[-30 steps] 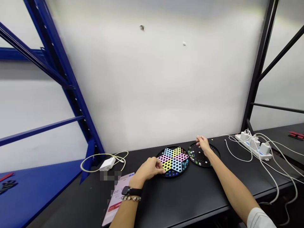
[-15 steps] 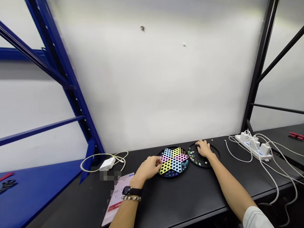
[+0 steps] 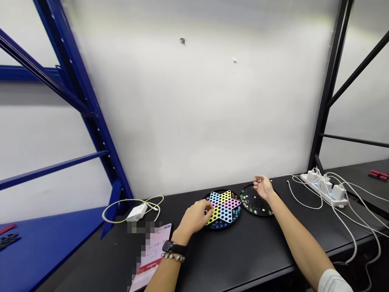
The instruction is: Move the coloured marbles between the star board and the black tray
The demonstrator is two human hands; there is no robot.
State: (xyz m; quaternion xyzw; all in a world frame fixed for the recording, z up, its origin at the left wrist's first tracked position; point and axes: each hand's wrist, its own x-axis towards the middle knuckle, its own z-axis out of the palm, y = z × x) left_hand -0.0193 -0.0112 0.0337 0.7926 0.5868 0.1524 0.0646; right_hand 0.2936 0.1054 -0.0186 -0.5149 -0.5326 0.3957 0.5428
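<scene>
A round Chinese-checkers board (image 3: 225, 206) with a pastel star of holes lies on the black table (image 3: 237, 255). My left hand (image 3: 196, 217) rests on its left edge, fingers curled in a pinch on the board. Beside the board on the right sits a round black tray (image 3: 254, 203) scattered with small coloured marbles. My right hand (image 3: 263, 187) is raised above the tray's far side, palm turned up, fingertips pinched on a small marble.
A phone with a pink screen (image 3: 153, 255) lies by my left wrist. A white charger with a coiled cable (image 3: 137, 211) sits at the left. A power strip with plugs and cables (image 3: 323, 188) lies at the right. Blue shelving (image 3: 75, 93) stands left, a black frame (image 3: 330, 89) right.
My right hand dipped into the marble tray, then lifted off it with the palm turned up. My left hand shifted slightly right along the board's edge.
</scene>
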